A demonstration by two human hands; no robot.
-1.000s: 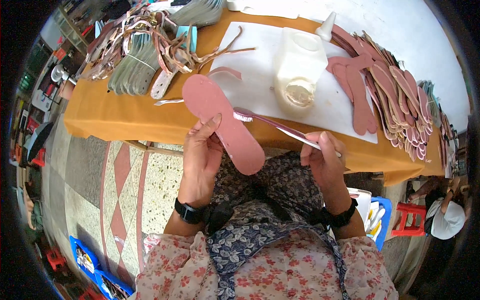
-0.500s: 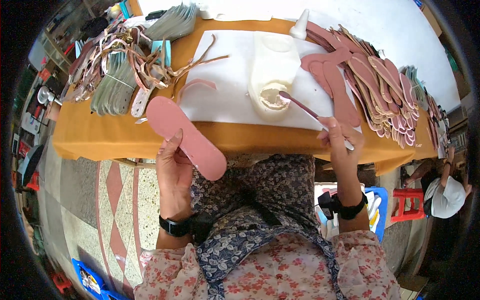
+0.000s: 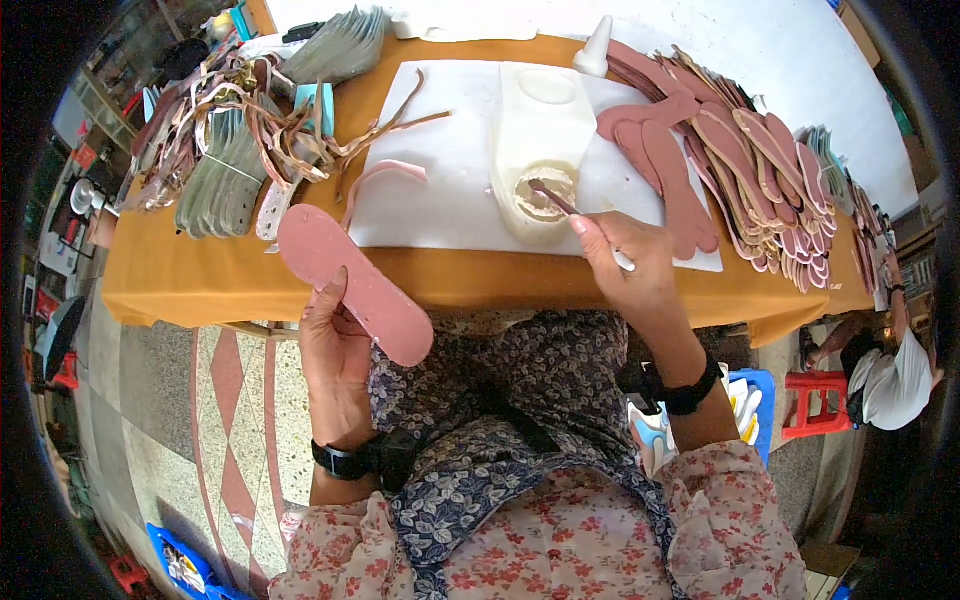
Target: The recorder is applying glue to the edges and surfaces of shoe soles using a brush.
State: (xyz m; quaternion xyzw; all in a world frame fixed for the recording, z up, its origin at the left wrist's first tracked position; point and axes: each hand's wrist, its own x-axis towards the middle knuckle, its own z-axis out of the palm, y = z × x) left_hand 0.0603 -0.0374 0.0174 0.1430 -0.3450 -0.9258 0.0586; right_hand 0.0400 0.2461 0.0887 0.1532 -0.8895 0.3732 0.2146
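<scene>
My left hand (image 3: 335, 340) grips a pink shoe sole (image 3: 355, 285) near its middle, thumb on top, in front of the table's near edge. In my right hand (image 3: 635, 262) is a thin brush (image 3: 556, 199) with a dark stem and a pale end. Its tip dips into the cut opening of a cream plastic bottle (image 3: 545, 125) lying on the white board. Whitish paste (image 3: 535, 190) coats the inside of that opening. A curved pink strip (image 3: 385, 172) lies on the board left of the bottle.
Stacked pink soles (image 3: 770, 180) cover the table's right side, with several loose ones (image 3: 665, 180) overlapping the board (image 3: 440, 215). Tangled straps (image 3: 270, 115) and clear sole shapes (image 3: 215, 175) pile up at left. A white cone nozzle (image 3: 594, 48) stands behind. A red stool (image 3: 818, 405) and another person (image 3: 893, 385) are at right.
My right hand has moved left, carrying the brush tip deeper into the bottle's opening. The sole in my left hand has shifted slightly left and down.
</scene>
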